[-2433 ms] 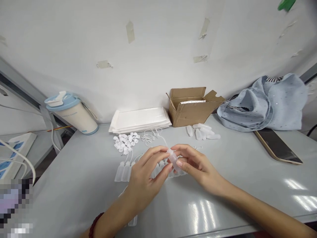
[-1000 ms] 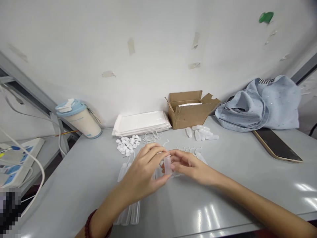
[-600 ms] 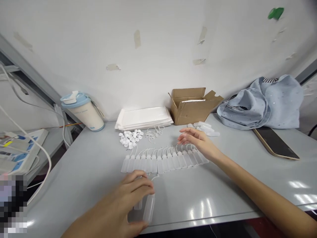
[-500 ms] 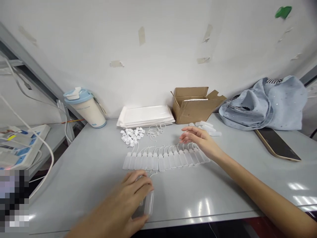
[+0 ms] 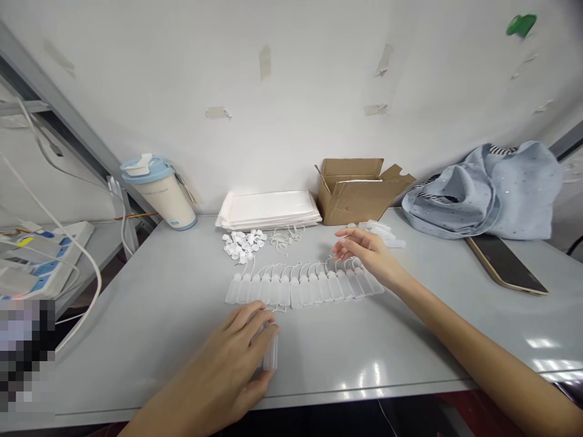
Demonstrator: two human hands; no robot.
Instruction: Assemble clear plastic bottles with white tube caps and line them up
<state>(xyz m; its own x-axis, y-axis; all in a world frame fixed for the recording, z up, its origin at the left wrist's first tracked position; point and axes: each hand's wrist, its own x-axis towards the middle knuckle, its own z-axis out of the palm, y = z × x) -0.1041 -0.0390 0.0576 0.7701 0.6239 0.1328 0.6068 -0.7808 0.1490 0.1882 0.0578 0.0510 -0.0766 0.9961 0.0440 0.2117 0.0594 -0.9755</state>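
Observation:
My left hand [image 5: 241, 358] is wrapped around clear plastic pieces [image 5: 271, 352] near the table's front edge; the palm hides part of them. My right hand [image 5: 364, 250] hovers over the right part of a row of translucent bottles [image 5: 303, 290], fingers apart and nothing visible in them. Thin curved tubes rise from the bottles' necks. Behind the row lie a pile of small white caps [image 5: 243, 246] and a few loose tubes [image 5: 286, 240]. More translucent bottles [image 5: 380, 230] lie behind my right hand.
At the back stand a cup [image 5: 159, 193], white packets [image 5: 268, 209] and an open cardboard box [image 5: 357, 197]. A blue cloth bag [image 5: 492, 194] and a phone [image 5: 507, 264] are on the right. A power strip [image 5: 68, 258] with cables is on the left.
My left hand has shifted slightly toward the bottle row, and less of the clear plastic shows beneath it. The right hand stays nearly in place. The view has shifted a little.

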